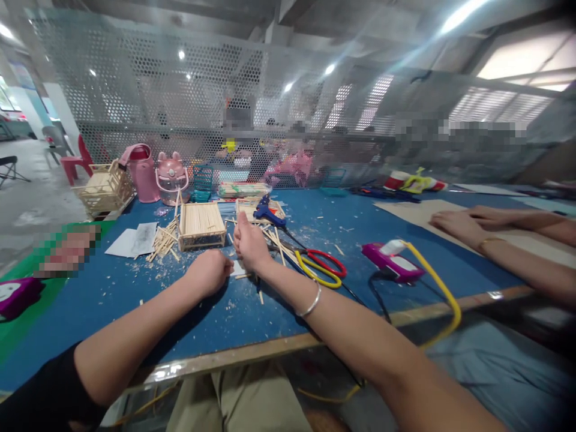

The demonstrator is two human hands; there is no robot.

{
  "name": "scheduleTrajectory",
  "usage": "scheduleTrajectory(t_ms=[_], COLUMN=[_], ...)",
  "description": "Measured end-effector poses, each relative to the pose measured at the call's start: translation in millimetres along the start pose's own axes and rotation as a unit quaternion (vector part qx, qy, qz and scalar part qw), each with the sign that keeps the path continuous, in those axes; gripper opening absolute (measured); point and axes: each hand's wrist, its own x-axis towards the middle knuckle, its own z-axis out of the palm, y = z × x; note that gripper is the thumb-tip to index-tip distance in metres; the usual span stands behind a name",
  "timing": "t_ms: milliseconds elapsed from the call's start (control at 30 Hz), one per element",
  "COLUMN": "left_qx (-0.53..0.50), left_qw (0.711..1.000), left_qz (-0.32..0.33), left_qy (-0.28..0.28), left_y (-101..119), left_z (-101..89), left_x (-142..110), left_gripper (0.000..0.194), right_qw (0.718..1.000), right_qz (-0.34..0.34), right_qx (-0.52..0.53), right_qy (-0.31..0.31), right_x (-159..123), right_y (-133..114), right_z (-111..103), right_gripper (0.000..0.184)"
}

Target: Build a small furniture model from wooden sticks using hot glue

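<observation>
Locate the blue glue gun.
Near the middle of the head view: the glue gun sits just beyond the right hand and slightly to its right, with the wooden stick box farther left.

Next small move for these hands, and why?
Probably reach the right hand to the glue gun: it lies just beyond that hand, and loose sticks lie beside the stick frame. Whether the left hand holds anything is unclear.

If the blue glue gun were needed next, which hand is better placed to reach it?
Probably the right hand: it is closer to the blue glue gun, while the left hand is farther off.
</observation>
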Motion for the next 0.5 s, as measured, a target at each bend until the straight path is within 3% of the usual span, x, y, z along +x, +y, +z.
scheduleTrajectory(t_ms=[500], left_qx=[0.006], left_qw=[1.000], left_qz=[-0.017], left_qy=[-0.019], left_y=[2.0], left_z=[-1.2], left_x=[0.9], left_gripper=[0.030], right_qw=[0.998], right_qz=[-0.037], right_qx=[-0.025], right_qy=[0.032], right_x=[-1.3], right_y=[4.4], right_z=[-1.1], right_gripper=[0.057])
